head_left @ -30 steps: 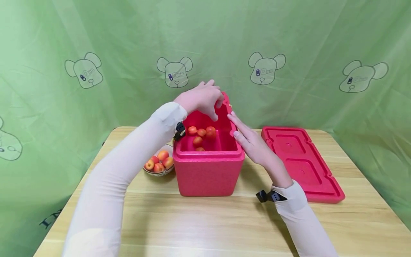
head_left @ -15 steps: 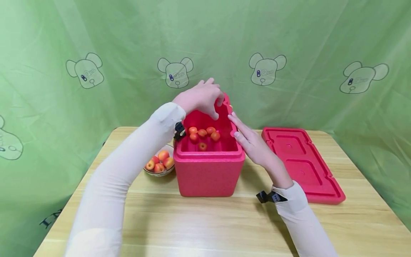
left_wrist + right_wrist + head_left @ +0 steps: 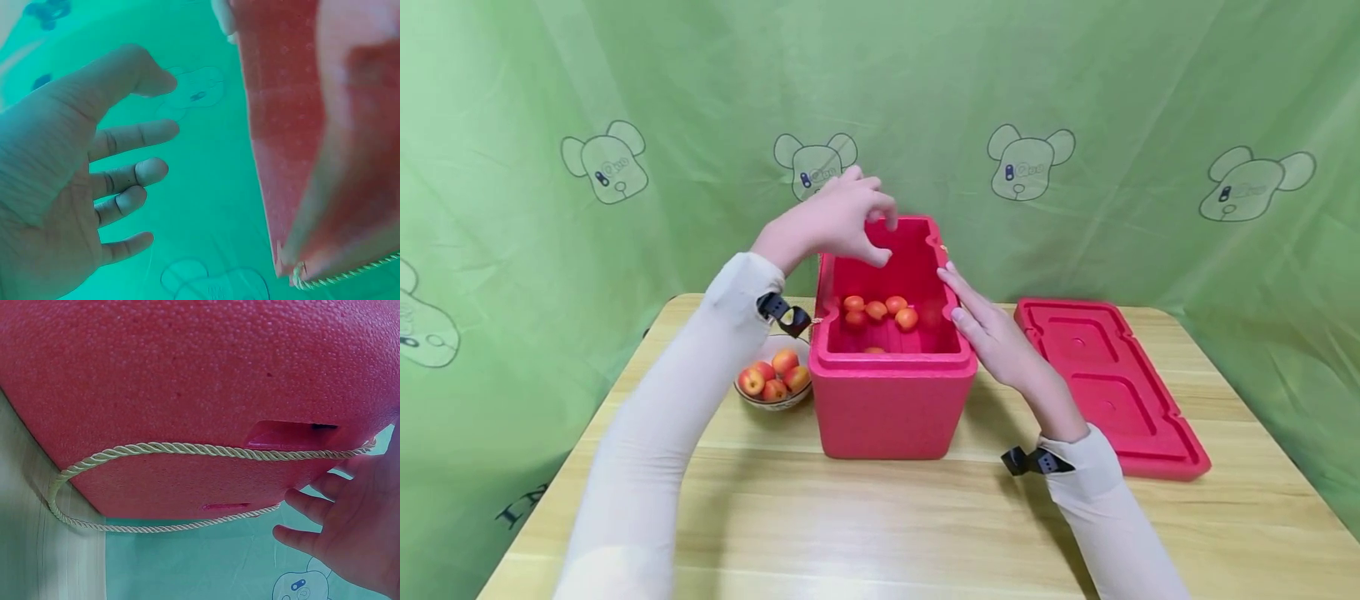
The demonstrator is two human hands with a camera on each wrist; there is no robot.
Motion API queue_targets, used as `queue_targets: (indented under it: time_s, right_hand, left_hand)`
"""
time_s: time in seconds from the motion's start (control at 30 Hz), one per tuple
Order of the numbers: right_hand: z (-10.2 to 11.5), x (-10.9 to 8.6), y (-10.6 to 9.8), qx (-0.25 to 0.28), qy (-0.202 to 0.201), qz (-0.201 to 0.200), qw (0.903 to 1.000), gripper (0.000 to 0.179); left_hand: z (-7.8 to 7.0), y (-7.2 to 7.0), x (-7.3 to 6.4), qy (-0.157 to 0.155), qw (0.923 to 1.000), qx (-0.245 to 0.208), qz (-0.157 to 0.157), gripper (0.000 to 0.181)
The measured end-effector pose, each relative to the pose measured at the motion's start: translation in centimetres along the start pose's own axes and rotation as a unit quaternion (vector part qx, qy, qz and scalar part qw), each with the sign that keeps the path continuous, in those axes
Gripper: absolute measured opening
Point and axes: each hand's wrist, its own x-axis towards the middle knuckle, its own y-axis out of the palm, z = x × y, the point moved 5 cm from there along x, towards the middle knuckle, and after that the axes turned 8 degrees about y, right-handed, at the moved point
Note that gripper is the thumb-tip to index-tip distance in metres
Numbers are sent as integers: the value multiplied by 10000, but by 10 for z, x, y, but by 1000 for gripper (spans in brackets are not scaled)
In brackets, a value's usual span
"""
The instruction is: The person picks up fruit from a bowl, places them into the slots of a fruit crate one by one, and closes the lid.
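Note:
A tall red foam box (image 3: 891, 417) stands uncovered on the table. Several red-orange fruits (image 3: 907, 318), apricots by their look, lie on its floor. Over the box's left side hovers my left hand (image 3: 835, 218), with nothing in it. Its thumb and fingers are apart and loosely bent in the left wrist view, where the hand (image 3: 62, 169) is beside the box wall (image 3: 281, 156). My right hand (image 3: 992, 337) rests along the right rim with extended fingers. A twisted cord (image 3: 187, 449) hangs in a loop on that side in the right wrist view.
Left of the box, a patterned bowl (image 3: 777, 404) holds several yellow-red fruits (image 3: 775, 389). The red foam lid (image 3: 1157, 446) lies flat on the wooden table (image 3: 865, 533) at the right. A green curtain (image 3: 925, 75) hangs behind.
The left hand has moved left and slightly up, away from the box's middle. The fruits inside have rolled to new places. The right hand has kept its place on the rim.

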Motion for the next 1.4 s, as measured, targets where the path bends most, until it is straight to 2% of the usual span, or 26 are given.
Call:
queue_targets:
  time_s: [0.17,0.33,0.63,0.77,0.93,1.17,1.4]
  right_hand:
    - [-2,-1,0,0,27,-16,10000,60]
    - [-3,-2,0,17,35,21,10000,60]
    - [-5,-2,-3,-66,9,4,10000,60]
    - [-3,-1,-3,-49,-4,44,10000,60]
    - [-2,-1,-2,-32,18,78,10000,61]
    - [1,-1,-2,22,-54,71,10000,62]
    - [2,3,1,72,-118,54,9999,62]
  left_hand:
    - [14,1,-31,-91,9982,-390,-448,35]
    - [29,9,-66,-200,9935,-758,-830,36]
    - [45,34,-121,-346,9831,-1149,-1381,36]
    - [55,49,-142,-438,9778,-1398,-1495,36]
    - [71,71,-159,-658,9752,-1621,-1359,38]
    - [81,90,-171,-927,9758,-1845,-716,49]
    - [90,102,-176,-1008,9799,-1716,-102,47]
